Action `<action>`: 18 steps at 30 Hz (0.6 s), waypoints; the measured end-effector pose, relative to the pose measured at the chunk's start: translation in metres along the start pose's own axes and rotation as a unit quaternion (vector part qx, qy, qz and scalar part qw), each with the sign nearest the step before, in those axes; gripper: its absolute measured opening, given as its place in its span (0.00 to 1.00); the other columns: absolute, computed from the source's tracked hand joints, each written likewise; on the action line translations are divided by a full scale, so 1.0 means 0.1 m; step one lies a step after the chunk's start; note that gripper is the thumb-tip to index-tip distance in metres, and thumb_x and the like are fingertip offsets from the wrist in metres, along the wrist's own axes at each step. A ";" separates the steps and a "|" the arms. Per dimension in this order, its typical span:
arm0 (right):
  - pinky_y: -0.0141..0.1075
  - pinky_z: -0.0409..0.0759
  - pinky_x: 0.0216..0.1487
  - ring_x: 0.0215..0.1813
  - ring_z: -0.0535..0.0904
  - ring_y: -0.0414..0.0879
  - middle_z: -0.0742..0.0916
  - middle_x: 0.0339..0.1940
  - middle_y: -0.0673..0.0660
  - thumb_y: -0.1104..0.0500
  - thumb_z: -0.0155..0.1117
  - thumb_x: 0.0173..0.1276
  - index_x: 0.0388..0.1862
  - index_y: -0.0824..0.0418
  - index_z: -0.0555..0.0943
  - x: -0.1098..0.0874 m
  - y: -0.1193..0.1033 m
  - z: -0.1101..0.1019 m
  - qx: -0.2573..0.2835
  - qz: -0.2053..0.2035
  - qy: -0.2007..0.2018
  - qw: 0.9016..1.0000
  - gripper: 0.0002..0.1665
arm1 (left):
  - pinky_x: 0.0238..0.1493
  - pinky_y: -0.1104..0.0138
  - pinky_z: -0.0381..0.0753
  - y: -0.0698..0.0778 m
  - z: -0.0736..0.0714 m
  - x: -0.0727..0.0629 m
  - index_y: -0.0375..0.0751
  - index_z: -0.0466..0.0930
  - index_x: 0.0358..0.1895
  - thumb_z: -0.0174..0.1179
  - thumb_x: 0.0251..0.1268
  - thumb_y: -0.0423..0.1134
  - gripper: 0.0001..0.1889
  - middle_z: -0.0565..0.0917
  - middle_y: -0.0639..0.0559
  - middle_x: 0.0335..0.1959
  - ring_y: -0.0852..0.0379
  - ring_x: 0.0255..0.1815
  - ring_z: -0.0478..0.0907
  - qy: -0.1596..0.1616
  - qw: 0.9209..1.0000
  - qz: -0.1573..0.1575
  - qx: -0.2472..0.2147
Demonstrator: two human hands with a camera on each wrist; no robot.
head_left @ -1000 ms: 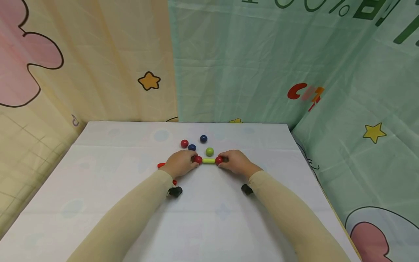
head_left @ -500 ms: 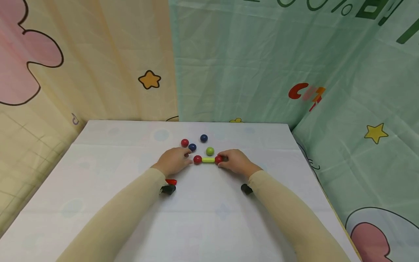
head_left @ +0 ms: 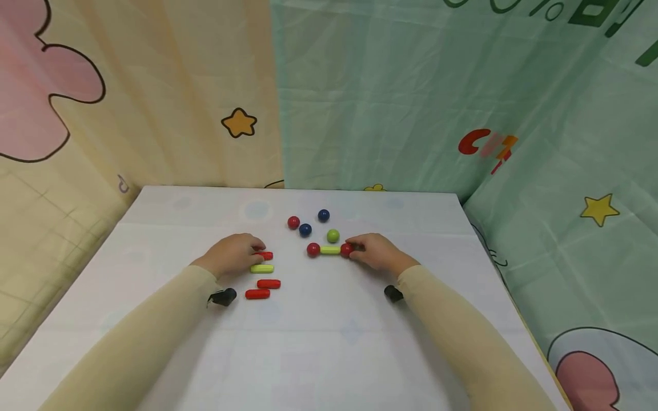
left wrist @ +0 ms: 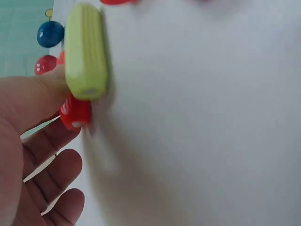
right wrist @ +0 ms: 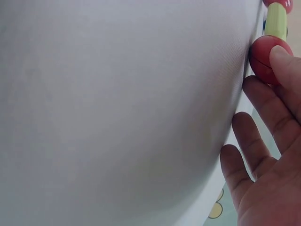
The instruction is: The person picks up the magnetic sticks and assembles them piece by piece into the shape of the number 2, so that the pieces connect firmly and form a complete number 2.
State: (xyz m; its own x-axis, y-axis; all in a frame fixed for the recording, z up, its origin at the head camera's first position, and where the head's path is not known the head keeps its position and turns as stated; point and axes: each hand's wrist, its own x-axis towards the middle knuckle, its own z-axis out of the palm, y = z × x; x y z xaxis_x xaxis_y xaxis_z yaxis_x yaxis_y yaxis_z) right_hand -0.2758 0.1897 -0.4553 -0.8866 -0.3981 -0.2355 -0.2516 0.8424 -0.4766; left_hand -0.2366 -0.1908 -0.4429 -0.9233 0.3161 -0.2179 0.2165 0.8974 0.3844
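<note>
My left hand [head_left: 231, 254] pinches a red stick [head_left: 265, 256] lying left of the table's middle. In the left wrist view, thumb and finger sit on either side of that stick, partly hidden behind a ridged yellow-green stick [left wrist: 85, 52]. Two more red sticks, one nearer [head_left: 257, 294] and one farther [head_left: 269, 283], lie in front. My right hand [head_left: 379, 253] holds a red ball [head_left: 346, 250] between thumb and fingers. This ball joins one end of another yellow-green stick [head_left: 330, 250]; a second red ball [head_left: 313, 249] is on its other end.
Behind the joined piece lie a green ball [head_left: 333, 235], two blue balls, one nearer [head_left: 305, 230] and one farther [head_left: 323, 215], and a loose red ball [head_left: 293, 222]. All rest on a white-covered table [head_left: 329, 354]. Printed curtains [head_left: 370, 103] hang behind it and at its sides.
My left hand has let go of the left red ball and moved left to the sticks, uncovering several of them. My right hand still holds its red ball in nearly the same place.
</note>
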 end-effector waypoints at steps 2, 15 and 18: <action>0.48 0.78 0.69 0.58 0.79 0.49 0.87 0.62 0.55 0.52 0.68 0.77 0.74 0.53 0.79 0.00 0.00 -0.01 0.002 0.001 -0.001 1.000 0.28 | 0.67 0.44 0.79 -0.07 0.01 -0.03 0.44 0.85 0.63 0.64 0.74 0.45 0.19 0.87 0.47 0.57 0.44 0.60 0.80 0.002 1.000 -0.001 0.000; 0.47 0.79 0.69 0.57 0.80 0.48 0.88 0.61 0.54 0.52 0.68 0.77 0.73 0.52 0.80 0.02 -0.03 0.02 0.009 0.001 0.009 1.000 0.27 | 0.67 0.44 0.78 -0.11 0.06 -0.07 0.42 0.85 0.61 0.61 0.76 0.42 0.17 0.86 0.45 0.57 0.41 0.61 0.80 0.019 0.999 -0.010 -0.033; 0.47 0.79 0.68 0.56 0.80 0.47 0.88 0.61 0.54 0.51 0.68 0.77 0.73 0.51 0.80 0.01 -0.05 0.02 0.003 0.004 0.009 1.000 0.27 | 0.64 0.46 0.80 -0.10 0.08 -0.06 0.43 0.85 0.61 0.61 0.76 0.44 0.17 0.87 0.46 0.55 0.44 0.56 0.80 0.026 0.999 -0.013 -0.038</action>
State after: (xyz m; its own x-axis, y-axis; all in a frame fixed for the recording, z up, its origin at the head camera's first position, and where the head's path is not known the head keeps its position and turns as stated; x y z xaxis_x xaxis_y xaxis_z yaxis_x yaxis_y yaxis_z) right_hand -0.2750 0.1841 -0.4548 -0.8956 -0.3850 -0.2228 -0.2427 0.8427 -0.4807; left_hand -0.2310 -0.1988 -0.4524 -0.9441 0.2751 -0.1816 0.1700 0.8784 0.4466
